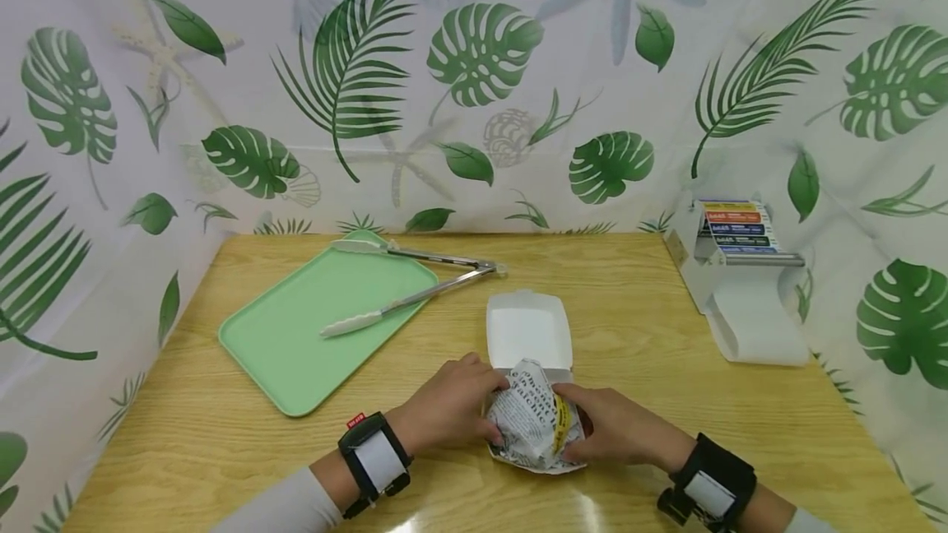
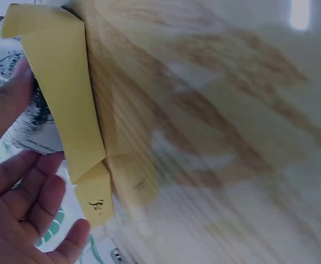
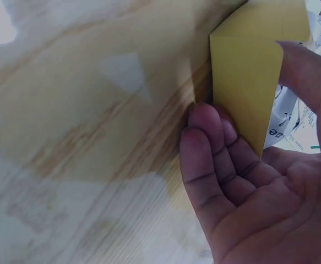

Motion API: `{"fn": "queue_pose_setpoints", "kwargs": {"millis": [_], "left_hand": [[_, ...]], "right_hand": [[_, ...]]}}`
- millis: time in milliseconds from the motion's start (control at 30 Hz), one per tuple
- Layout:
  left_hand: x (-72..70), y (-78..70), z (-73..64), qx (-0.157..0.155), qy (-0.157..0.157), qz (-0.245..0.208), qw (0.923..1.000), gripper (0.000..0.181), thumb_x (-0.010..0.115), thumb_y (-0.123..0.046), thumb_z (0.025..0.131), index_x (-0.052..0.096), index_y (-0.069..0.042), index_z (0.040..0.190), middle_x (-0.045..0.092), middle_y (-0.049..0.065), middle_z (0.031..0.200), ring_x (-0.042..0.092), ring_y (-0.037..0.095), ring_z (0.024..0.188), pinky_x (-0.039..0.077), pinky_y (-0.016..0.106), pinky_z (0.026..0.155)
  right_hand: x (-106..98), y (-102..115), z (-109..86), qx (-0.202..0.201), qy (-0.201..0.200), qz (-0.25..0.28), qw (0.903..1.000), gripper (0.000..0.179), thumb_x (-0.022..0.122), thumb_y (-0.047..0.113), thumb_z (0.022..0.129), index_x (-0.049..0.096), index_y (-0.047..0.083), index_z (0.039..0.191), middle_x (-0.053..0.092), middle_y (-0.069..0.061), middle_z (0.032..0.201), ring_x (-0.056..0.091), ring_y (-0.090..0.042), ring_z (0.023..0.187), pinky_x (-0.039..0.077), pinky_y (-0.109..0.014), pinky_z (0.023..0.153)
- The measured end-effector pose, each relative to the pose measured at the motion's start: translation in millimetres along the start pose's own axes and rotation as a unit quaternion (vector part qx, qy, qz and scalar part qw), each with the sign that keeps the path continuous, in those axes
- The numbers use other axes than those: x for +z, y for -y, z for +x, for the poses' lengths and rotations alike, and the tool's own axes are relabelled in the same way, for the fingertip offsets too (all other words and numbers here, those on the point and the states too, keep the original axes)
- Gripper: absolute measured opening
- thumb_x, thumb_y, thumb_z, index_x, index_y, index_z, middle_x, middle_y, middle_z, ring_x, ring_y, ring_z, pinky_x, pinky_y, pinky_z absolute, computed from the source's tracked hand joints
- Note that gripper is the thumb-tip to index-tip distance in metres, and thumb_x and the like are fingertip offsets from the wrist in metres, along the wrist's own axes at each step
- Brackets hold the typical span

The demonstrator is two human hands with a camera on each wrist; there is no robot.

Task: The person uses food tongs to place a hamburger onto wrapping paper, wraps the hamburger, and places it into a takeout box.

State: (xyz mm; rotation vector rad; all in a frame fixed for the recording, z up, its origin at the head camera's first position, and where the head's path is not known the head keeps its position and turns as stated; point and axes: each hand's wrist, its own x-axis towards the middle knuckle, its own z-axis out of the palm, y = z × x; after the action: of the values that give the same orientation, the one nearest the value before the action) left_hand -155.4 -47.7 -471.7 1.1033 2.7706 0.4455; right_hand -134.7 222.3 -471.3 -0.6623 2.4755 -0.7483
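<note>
A rounded bundle wrapped in newspaper-print paper (image 1: 522, 414), with a yellow band on its right side, sits in the lower half of a clamshell takeaway box (image 1: 529, 331). The box is white inside and yellow outside, its lid folded back away from me. My left hand (image 1: 452, 401) holds the bundle's left side between thumb and fingers. From the right, my right hand (image 1: 622, 426) grips the bundle's other side. In the right wrist view, the thumb reaches over the box's yellow wall (image 3: 245, 82) and curled fingers lie outside it. What is inside the wrapping is hidden.
A green tray (image 1: 311, 336) lies at the left, with metal tongs (image 1: 437, 290) spread across its right part. At the back right stands a dispenser (image 1: 689, 261) holding colourful boxes (image 1: 736, 220) and a hanging white paper roll (image 1: 759, 319). A leaf-print curtain (image 1: 481, 56) surrounds the wooden table (image 1: 629, 311).
</note>
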Motion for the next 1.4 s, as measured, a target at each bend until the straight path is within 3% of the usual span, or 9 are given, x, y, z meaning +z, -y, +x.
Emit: {"fn": "queue_pose_setpoints", "kwargs": {"millis": [133,333,433,633,767,933,1133,1233,1400], "left_hand": [[3.2,-3.8,1.6,-0.010,0.011,0.028,0.9995,0.069,0.089,-0.051,0.072,0.066,-0.017,0.127,0.071,-0.005,0.118,0.056,0.012,0.109,0.050,0.035,0.096],[9.3,-6.6,-0.1,-0.012,-0.007,0.026,0.9996,0.075,0.088,-0.051,0.072,0.064,-0.013,0.131,0.071,-0.002,0.119,0.057,0.013,0.106,0.052,0.032,0.094],[10.4,-6.4,-2.0,-0.022,-0.012,0.049,0.9985,0.083,0.086,-0.055,0.071,0.060,-0.013,0.138,0.069,-0.002,0.121,0.055,0.014,0.109,0.051,0.035,0.097],[4.6,-10.0,-0.5,-0.015,-0.002,0.176,0.9842,0.088,0.079,-0.072,0.066,0.064,-0.019,0.134,0.059,-0.004,0.115,0.047,0.014,0.102,0.046,0.036,0.089],[1.8,-15.1,4.7,-0.029,0.006,0.209,0.9775,0.080,0.081,-0.076,0.059,0.074,-0.026,0.121,0.057,-0.005,0.108,0.045,0.014,0.098,0.043,0.035,0.081],[0.8,-22.2,9.2,-0.054,0.019,0.244,0.9682,0.071,0.081,-0.078,0.056,0.079,-0.029,0.107,0.055,-0.003,0.103,0.045,0.016,0.100,0.045,0.037,0.083],[-0.9,-28.1,9.6,-0.060,0.021,0.247,0.9669,0.070,0.083,-0.075,0.057,0.078,-0.025,0.106,0.055,-0.002,0.101,0.046,0.015,0.100,0.047,0.036,0.082],[2.1,-28.0,8.7,-0.067,0.020,0.233,0.9700,0.071,0.083,-0.075,0.057,0.078,-0.024,0.107,0.054,-0.002,0.098,0.044,0.015,0.096,0.045,0.033,0.075],[5.0,-23.7,9.4,-0.078,0.038,0.173,0.9811,0.071,0.087,-0.069,0.059,0.077,-0.024,0.112,0.053,0.000,0.098,0.042,0.015,0.095,0.035,0.030,0.068]], "right_hand": [[1.4,-0.3,1.2,0.006,-0.002,-0.003,1.0000,0.090,0.088,0.032,0.076,0.045,0.002,0.149,0.068,-0.010,0.125,0.062,-0.011,0.101,0.052,-0.027,0.085],[3.9,-1.6,1.7,0.010,-0.012,-0.019,0.9997,0.091,0.089,0.033,0.074,0.045,0.003,0.148,0.068,-0.011,0.126,0.062,-0.012,0.102,0.052,-0.027,0.085],[4.0,-1.2,2.0,0.015,-0.018,-0.022,0.9995,0.092,0.089,0.032,0.074,0.045,0.003,0.148,0.068,-0.011,0.127,0.063,-0.013,0.103,0.052,-0.028,0.086],[5.2,4.1,3.2,0.034,-0.025,-0.031,0.9986,0.088,0.090,0.028,0.073,0.049,0.004,0.147,0.073,-0.007,0.112,0.062,-0.010,0.091,0.052,-0.029,0.078],[6.4,8.1,3.0,0.071,-0.028,-0.046,0.9960,0.087,0.092,0.028,0.071,0.053,0.007,0.145,0.072,-0.003,0.097,0.059,-0.012,0.080,0.050,-0.033,0.072],[6.0,9.7,5.0,0.106,-0.028,-0.047,0.9929,0.087,0.093,0.027,0.069,0.053,0.011,0.144,0.070,-0.003,0.090,0.057,-0.015,0.077,0.049,-0.036,0.070],[3.6,8.4,10.5,0.119,-0.020,-0.029,0.9922,0.085,0.094,0.026,0.068,0.052,0.016,0.141,0.069,-0.004,0.093,0.058,-0.017,0.079,0.050,-0.038,0.073],[4.1,6.1,11.8,0.110,-0.015,-0.023,0.9936,0.085,0.094,0.025,0.068,0.051,0.015,0.140,0.070,-0.005,0.095,0.058,-0.018,0.081,0.051,-0.040,0.074],[6.2,2.7,11.2,0.083,-0.010,-0.024,0.9962,0.084,0.093,0.025,0.068,0.051,0.012,0.139,0.069,-0.005,0.092,0.059,-0.017,0.080,0.051,-0.038,0.071]]}}
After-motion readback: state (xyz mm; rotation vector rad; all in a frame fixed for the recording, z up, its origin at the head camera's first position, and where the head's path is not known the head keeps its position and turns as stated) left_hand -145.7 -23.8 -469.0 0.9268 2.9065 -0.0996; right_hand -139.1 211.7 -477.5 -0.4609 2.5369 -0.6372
